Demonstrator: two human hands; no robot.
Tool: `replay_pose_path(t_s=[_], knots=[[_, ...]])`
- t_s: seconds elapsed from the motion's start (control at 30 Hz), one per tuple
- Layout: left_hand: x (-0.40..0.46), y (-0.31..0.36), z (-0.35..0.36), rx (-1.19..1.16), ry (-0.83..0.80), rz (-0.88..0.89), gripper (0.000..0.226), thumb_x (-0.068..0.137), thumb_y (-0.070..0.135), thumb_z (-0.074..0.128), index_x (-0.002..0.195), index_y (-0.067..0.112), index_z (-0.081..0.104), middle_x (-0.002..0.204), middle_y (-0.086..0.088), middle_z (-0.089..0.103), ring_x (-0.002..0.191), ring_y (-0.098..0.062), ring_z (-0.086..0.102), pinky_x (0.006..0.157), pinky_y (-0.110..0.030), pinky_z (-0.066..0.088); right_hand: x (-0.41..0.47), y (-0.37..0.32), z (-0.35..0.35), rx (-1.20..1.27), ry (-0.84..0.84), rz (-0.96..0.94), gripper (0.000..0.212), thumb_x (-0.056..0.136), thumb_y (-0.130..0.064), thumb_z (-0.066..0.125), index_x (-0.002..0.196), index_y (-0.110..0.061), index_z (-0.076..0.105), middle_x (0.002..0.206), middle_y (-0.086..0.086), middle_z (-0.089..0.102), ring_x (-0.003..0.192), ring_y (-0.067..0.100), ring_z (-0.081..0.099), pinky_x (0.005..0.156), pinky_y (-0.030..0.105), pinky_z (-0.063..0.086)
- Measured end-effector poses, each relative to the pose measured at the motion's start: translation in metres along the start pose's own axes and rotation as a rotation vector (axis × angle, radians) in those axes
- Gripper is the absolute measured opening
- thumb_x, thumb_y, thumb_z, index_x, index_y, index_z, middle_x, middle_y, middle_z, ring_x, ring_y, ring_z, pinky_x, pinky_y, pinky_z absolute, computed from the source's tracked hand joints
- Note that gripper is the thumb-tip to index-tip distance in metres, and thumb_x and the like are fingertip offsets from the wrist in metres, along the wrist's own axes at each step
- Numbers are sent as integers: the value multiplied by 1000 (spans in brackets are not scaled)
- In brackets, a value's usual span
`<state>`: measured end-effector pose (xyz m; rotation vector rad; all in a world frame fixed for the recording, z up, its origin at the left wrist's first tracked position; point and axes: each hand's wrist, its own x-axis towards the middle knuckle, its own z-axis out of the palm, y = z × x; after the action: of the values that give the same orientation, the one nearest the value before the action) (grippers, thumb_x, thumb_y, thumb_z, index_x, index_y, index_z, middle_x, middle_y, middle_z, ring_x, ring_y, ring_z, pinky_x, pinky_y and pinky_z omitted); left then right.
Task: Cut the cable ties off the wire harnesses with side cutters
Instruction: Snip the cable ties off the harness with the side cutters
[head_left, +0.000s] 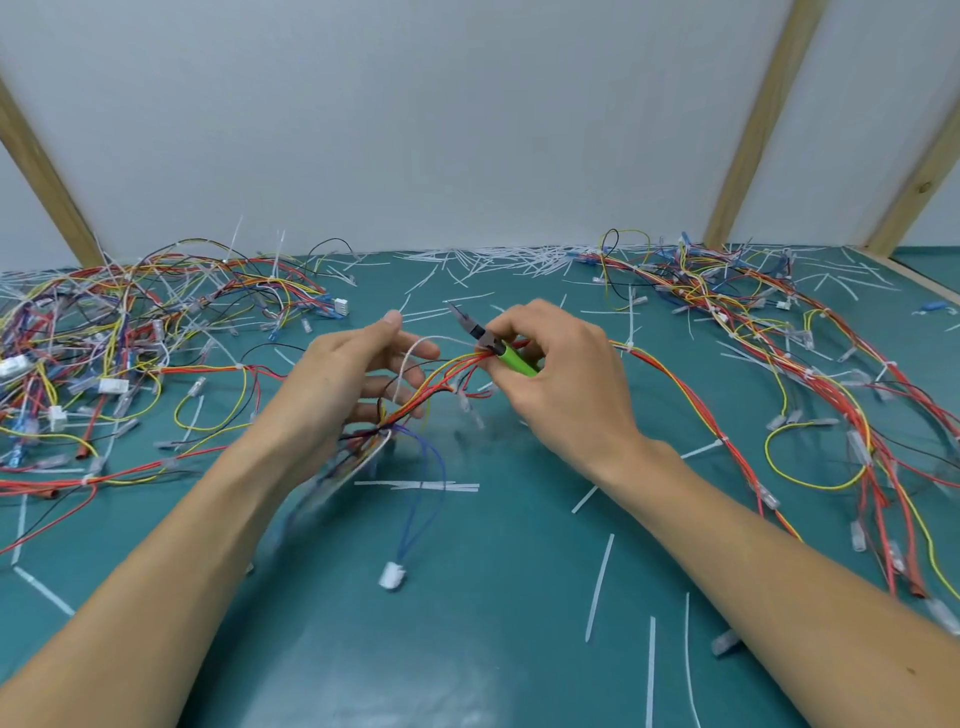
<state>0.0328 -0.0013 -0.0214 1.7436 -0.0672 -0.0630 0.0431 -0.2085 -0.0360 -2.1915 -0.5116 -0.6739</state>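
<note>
My right hand (558, 374) grips green-handled side cutters (493, 345) together with a red, yellow and black wire harness (670, 371); the cutter jaws point up and left, away from the wires. My left hand (358, 374) is spread, fingers straight, with the harness's loose end running across its palm side. A white cable tie (410, 364) curls up from the bundle between the two hands. A blue wire pair with a white connector (390, 576) hangs down from the held bundle, blurred.
A tangled pile of harnesses (104, 332) lies at the left, another pile (779, 312) at the right. Cut white tie pieces (498, 257) litter the green mat (493, 623), thickest along the back wall. Wooden frame posts (753, 130) lean at both sides.
</note>
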Motion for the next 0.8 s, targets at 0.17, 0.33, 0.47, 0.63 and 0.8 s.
replay_pose_path(t_s=[0.17, 0.33, 0.47, 0.63, 0.8], knots=[[-8, -1, 0, 91, -269, -29, 29, 96, 42, 58, 81, 23, 75, 65, -5, 61, 56, -16, 63, 46, -22, 45, -3, -9, -2, 4, 12, -150, 14, 82, -18, 78, 93, -25, 72, 90, -12, 63, 77, 18, 61, 63, 44, 52], [-7, -2, -10, 8, -439, -19, 34, 96, 43, 58, 104, 16, 77, 64, 5, 49, 55, -8, 46, 53, -17, 44, -4, -11, -4, 5, 7, -163, 14, 84, -17, 79, 96, -23, 74, 92, -9, 65, 77, 19, 60, 62, 44, 52], [-7, -3, -12, -28, -436, -30, 33, 90, 46, 66, 91, 15, 75, 65, 1, 50, 56, -11, 47, 54, -20, 38, -5, -12, -4, 9, 17, -183, 16, 84, -17, 78, 99, -23, 76, 94, -10, 67, 79, 20, 63, 62, 44, 53], [-5, -1, -2, 17, -224, -30, 22, 92, 35, 64, 79, 23, 77, 62, 6, 51, 54, -9, 43, 56, -27, 38, -5, -10, -4, 63, 16, -166, 18, 84, -16, 79, 100, -23, 75, 91, -11, 67, 76, 9, 56, 64, 44, 54], [-3, -2, 1, -15, -28, -15, 24, 97, 27, 61, 80, 18, 76, 66, 2, 55, 58, -10, 45, 57, -26, 39, -3, -6, -3, 60, -17, -162, 17, 79, -9, 79, 90, -21, 73, 85, -14, 63, 71, 9, 58, 62, 43, 53]])
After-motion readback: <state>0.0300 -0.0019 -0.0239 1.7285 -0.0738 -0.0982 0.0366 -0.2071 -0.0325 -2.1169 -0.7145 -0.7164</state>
